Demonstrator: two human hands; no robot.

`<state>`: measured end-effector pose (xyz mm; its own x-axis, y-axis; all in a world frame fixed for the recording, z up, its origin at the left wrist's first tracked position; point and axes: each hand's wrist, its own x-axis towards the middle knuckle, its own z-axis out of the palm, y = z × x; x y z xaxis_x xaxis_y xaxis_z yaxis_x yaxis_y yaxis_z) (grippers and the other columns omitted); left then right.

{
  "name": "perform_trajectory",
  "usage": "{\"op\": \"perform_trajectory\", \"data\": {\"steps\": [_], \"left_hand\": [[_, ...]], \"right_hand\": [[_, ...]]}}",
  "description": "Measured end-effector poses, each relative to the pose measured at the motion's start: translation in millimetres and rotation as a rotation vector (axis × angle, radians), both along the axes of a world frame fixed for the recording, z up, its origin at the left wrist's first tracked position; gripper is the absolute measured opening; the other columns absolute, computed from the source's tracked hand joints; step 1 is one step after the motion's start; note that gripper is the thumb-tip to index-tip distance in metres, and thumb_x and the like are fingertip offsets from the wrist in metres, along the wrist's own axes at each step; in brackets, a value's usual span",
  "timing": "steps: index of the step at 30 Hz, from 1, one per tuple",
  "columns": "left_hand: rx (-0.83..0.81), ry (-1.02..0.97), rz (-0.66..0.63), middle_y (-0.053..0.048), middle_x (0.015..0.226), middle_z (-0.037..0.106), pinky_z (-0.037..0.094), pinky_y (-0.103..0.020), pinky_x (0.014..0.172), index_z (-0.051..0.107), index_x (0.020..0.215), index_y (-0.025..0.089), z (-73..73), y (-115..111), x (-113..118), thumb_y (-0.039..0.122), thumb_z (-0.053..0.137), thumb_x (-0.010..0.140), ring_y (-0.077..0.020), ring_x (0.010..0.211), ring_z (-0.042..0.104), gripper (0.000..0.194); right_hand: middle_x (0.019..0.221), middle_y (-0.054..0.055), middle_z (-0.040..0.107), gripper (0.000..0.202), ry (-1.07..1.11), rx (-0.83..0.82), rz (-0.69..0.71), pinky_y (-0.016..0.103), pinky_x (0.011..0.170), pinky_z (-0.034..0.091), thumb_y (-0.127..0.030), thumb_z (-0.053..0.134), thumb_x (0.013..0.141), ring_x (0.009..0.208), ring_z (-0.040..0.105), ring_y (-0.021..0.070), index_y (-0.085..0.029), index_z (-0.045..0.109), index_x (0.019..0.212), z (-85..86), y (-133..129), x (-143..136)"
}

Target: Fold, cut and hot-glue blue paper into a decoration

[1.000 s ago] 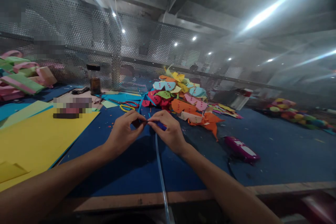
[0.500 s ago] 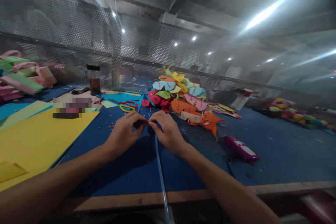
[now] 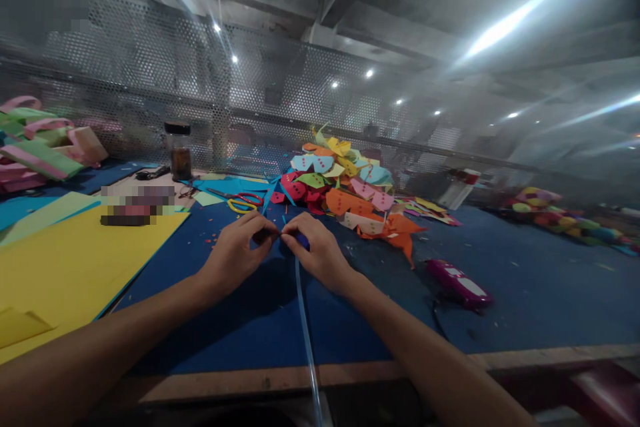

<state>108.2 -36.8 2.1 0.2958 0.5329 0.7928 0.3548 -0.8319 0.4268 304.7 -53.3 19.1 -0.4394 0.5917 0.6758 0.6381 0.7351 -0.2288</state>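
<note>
The left hand (image 3: 240, 248) and right hand (image 3: 320, 250) come close together, fingertips pinched narrow; whether they grip anything, I cannot tell. A pale cord (image 3: 305, 327) runs from near them past the table's (image 3: 353, 340) edge; a paper pile (image 3: 345, 203) sits beyond.

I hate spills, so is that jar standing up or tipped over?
The jar is upright: its dark lid is on top, its see-through body below.
</note>
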Motion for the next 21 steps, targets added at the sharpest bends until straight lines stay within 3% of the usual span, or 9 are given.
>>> {"op": "perform_trajectory", "data": {"steps": [10,21], "left_hand": [[0.032,-0.009,-0.018,0.000,0.082,0.066,0.050,-0.023,0.066,0.067,0.089,0.019,-0.5,-0.7,2.3,0.013,0.062,0.091,-0.0120,0.070,0.064,0.008],[0.032,-0.006,-0.022,0.000,0.083,0.066,0.051,-0.024,0.066,0.067,0.091,0.020,-2.4,-0.3,2.6,0.014,0.060,0.092,-0.0121,0.070,0.064,0.010]], "right_hand": [[0.088,0.006,0.067,0.016,-0.075,0.088,-0.027,0.033,0.076,0.043,-0.027,0.050,0.104,0.084,0.060,0.0203,-0.021,0.060,0.093,-1.4,0.9,0.2],[0.089,0.005,0.067,0.013,-0.087,0.051,-0.038,0.032,0.076,0.042,-0.023,0.052,0.102,0.084,0.060,0.0197,-0.021,0.061,0.093,0.4,-1.2,0.0]]}}
